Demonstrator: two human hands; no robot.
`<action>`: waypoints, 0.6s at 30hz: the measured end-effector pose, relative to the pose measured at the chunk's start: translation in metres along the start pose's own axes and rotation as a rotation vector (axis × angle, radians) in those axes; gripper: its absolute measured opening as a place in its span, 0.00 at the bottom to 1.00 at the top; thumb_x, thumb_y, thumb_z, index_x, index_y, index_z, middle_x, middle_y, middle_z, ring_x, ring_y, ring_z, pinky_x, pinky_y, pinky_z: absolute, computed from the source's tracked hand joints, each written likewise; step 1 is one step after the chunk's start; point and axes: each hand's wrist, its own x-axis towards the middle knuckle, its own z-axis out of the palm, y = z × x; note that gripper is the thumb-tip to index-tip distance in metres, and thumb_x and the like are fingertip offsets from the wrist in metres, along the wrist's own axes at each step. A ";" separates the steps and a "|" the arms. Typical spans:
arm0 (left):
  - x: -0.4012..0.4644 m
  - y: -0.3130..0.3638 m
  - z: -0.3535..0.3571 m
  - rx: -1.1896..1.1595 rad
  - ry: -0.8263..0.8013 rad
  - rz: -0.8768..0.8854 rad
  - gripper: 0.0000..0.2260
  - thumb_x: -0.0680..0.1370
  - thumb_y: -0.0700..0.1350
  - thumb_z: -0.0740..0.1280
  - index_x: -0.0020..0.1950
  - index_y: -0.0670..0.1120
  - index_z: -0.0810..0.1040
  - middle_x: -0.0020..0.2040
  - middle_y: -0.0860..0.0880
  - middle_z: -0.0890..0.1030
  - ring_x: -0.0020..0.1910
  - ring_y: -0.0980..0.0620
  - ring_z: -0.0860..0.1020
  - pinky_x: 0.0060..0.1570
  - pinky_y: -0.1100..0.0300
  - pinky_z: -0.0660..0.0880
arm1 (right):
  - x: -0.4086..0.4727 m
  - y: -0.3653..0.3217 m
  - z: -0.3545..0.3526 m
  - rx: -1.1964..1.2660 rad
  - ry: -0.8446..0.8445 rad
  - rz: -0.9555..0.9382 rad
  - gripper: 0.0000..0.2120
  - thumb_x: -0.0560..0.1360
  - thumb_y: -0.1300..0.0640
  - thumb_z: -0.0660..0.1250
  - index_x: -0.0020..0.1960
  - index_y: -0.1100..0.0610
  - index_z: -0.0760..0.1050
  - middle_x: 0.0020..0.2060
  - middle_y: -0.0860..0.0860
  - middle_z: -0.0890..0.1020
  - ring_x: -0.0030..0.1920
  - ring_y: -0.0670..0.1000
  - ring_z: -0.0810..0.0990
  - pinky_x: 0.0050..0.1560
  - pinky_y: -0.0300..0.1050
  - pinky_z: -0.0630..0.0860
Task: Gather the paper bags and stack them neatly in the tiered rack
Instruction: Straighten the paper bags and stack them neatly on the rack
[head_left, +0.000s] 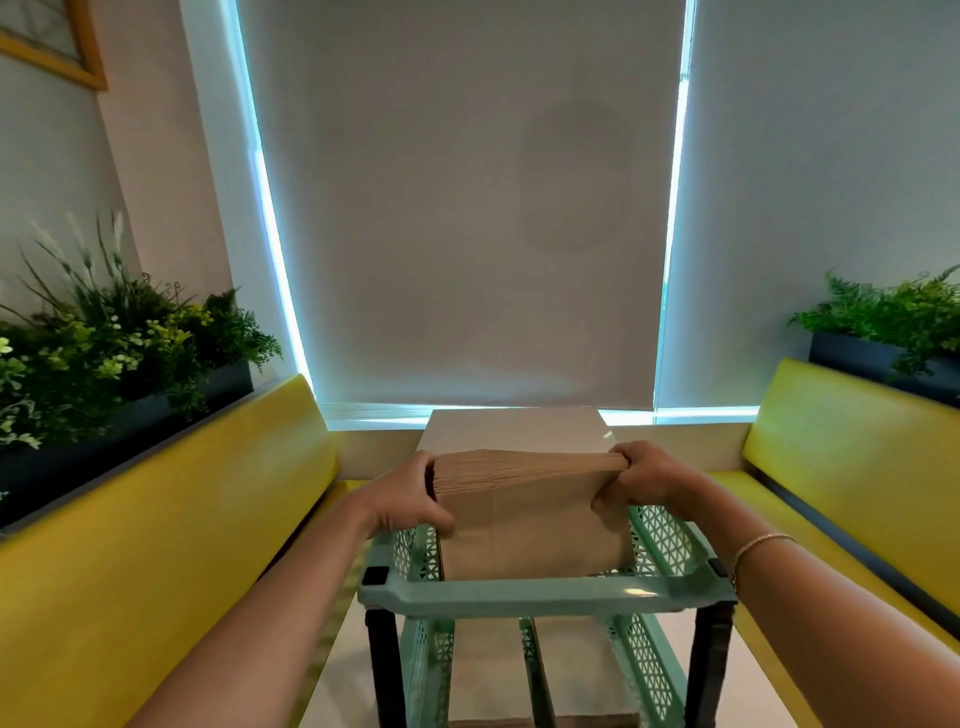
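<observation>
Two hands share one grip on a thick bundle of flat brown paper bags (524, 486): the left hand (410, 496) is clamped round its left end, the right hand (641, 478) pinches its right end, thumbs on the near face and fingers curled behind. Between the hands the bundle stands on edge, its long axis running left to right, its top edges fanned slightly wider toward the left. Straight below the grip lies the top tier of a mint-green perforated plastic rack (540, 592) with black corner posts, and the bags' lower edge already dips inside that tray. By my reading, the coming move is straight down, both hands equally near, with the bundle kept parallel to the tray's near rim. Beneath, the lower tier shows something brown and flat, cut off by the frame. Beyond the grip a pale tabletop (514, 428) reaches toward the blinds. Whether the bags' bottom edge touches the tray floor cannot be made out.
</observation>
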 end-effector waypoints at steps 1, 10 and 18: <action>0.000 -0.001 0.001 -0.004 -0.012 -0.004 0.36 0.65 0.34 0.75 0.68 0.43 0.61 0.53 0.48 0.76 0.52 0.51 0.77 0.48 0.62 0.75 | -0.002 0.002 0.001 0.042 -0.009 0.018 0.12 0.63 0.72 0.73 0.41 0.61 0.76 0.38 0.55 0.79 0.42 0.53 0.78 0.43 0.44 0.78; 0.006 0.001 0.001 -0.289 0.052 -0.008 0.22 0.72 0.35 0.70 0.64 0.41 0.69 0.53 0.44 0.79 0.50 0.48 0.78 0.52 0.55 0.76 | 0.001 0.011 -0.001 0.256 0.014 0.076 0.03 0.71 0.67 0.69 0.43 0.61 0.77 0.39 0.56 0.80 0.41 0.53 0.78 0.44 0.46 0.77; 0.022 0.029 0.010 -0.501 0.003 -0.363 0.04 0.78 0.40 0.62 0.44 0.41 0.73 0.33 0.46 0.76 0.32 0.49 0.76 0.32 0.57 0.74 | 0.013 0.000 0.016 0.194 0.074 0.327 0.08 0.74 0.63 0.67 0.43 0.63 0.68 0.35 0.55 0.71 0.35 0.51 0.73 0.37 0.46 0.74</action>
